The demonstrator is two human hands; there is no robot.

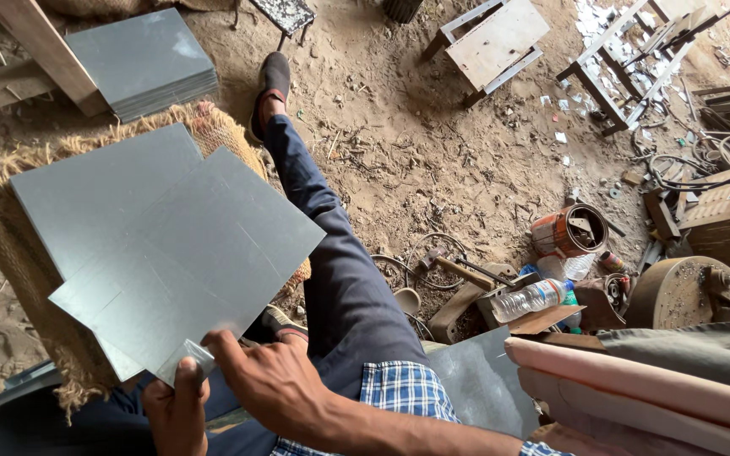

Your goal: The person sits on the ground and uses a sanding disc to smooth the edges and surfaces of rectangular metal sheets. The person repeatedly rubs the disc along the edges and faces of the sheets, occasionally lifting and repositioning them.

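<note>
My left hand (177, 414) and my right hand (274, 384) both grip the near corner of a grey metal sheet (204, 253), held tilted over my lap. Its corner (186, 359) is bent up between my fingers. Under it, a second grey sheet (95, 198) lies on a burlap sack (213, 127). My leg in dark blue trousers (331, 253) stretches out to a brown shoe (274, 80).
A stack of grey sheets (141, 59) leans on a wooden beam (44, 51) at the top left. Wooden stools (496, 42) stand at the back. On the right lie a plastic bottle (534, 297), a hammer (458, 268), a rusty can (569, 230), and scrap on sandy ground.
</note>
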